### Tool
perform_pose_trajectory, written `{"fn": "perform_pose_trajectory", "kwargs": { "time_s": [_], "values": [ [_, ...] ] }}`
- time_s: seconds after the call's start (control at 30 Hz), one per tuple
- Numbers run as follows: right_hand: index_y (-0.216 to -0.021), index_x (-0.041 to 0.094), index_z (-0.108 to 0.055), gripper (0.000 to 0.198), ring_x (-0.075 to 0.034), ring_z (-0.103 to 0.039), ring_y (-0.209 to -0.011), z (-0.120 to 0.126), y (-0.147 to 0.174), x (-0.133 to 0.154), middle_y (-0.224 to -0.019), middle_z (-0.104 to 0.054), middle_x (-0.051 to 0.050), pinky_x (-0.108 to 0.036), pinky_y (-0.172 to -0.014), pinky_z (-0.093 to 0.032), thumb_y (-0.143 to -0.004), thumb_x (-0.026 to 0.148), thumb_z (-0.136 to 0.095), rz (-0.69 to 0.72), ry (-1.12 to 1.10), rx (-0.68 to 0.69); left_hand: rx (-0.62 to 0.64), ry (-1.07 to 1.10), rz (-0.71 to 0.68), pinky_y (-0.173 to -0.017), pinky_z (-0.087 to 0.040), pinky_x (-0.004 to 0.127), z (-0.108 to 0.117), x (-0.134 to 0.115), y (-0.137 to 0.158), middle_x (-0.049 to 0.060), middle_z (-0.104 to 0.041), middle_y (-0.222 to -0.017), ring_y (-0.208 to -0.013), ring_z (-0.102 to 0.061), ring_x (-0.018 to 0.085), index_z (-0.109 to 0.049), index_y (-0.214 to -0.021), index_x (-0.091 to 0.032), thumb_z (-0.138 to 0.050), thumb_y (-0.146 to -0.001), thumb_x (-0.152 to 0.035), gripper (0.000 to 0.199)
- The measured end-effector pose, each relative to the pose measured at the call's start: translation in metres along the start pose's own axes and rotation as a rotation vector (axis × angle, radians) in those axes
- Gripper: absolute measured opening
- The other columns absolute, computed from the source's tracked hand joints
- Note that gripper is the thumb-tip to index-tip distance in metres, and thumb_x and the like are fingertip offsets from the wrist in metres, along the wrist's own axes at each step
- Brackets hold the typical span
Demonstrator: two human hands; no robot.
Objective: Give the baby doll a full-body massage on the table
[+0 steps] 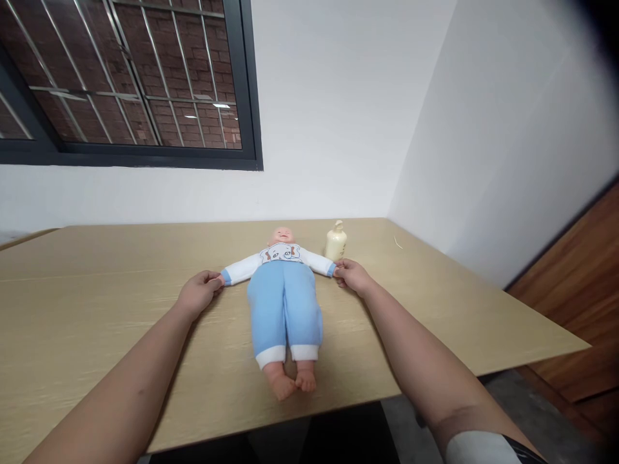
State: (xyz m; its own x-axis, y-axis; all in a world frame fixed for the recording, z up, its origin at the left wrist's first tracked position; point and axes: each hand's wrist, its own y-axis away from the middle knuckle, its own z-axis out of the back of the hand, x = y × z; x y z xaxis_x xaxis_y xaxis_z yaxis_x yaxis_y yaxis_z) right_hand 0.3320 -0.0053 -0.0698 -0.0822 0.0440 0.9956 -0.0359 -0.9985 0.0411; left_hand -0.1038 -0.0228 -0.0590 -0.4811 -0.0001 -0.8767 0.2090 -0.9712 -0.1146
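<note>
A baby doll (285,290) lies on its back on the table, head toward the wall and bare feet toward me. It wears a white top with a printed animal face and light blue trousers with white cuffs. Its arms are stretched out to both sides. My left hand (199,293) is closed around the doll's hand at the left, just past the blue cuff. On the other side, my right hand (354,276) pinches the doll's other hand. A cream pump bottle (336,241) stands upright behind my right hand, close to the doll's sleeve.
The light wooden table (120,367) reaches back to a white wall (329,116). A small pale strand (398,243) lies near its right edge. A barred window (145,77) is at the upper left, and a brown wooden panel (575,283) stands at the right.
</note>
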Motion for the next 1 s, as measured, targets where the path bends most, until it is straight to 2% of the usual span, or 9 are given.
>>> {"fn": "perform_pose_trajectory", "kwargs": {
  "time_s": [0.3,0.8,1.0],
  "values": [
    [-0.089,0.016,-0.059,0.024,-0.008,-0.045,-0.047,-0.0019,0.0035,0.0051,-0.063,-0.055,0.003,-0.021,-0.045,-0.039,-0.066,0.015,-0.064,-0.005,0.010,-0.006,0.002,-0.039,0.018,-0.060,-0.038,0.026,0.0004,0.0032,-0.0018,0.000,-0.065,-0.070,-0.065,-0.056,0.017,-0.067,-0.087,-0.019,-0.066,-0.069,-0.042,0.029],
    [-0.089,0.016,-0.059,0.023,-0.008,-0.046,-0.047,-0.0027,0.0051,0.0065,-0.063,-0.058,0.001,-0.020,-0.045,-0.040,-0.068,0.016,-0.065,-0.009,0.031,-0.017,0.008,-0.053,0.000,-0.060,-0.038,0.027,0.0002,0.0022,-0.0017,0.000,-0.065,-0.069,-0.064,-0.057,0.018,-0.066,-0.085,-0.020,-0.065,-0.069,-0.041,0.027],
    [-0.090,0.017,-0.059,0.022,-0.008,-0.046,-0.045,-0.0013,0.0013,0.0019,-0.062,-0.059,0.001,-0.020,-0.045,-0.040,-0.069,0.018,-0.065,0.005,0.048,-0.008,0.017,-0.072,0.017,-0.062,-0.039,0.028,0.0008,-0.0065,0.0033,0.002,-0.066,-0.072,-0.067,-0.058,0.019,-0.066,-0.088,-0.019,-0.064,-0.071,-0.042,0.029]
  ]
}}
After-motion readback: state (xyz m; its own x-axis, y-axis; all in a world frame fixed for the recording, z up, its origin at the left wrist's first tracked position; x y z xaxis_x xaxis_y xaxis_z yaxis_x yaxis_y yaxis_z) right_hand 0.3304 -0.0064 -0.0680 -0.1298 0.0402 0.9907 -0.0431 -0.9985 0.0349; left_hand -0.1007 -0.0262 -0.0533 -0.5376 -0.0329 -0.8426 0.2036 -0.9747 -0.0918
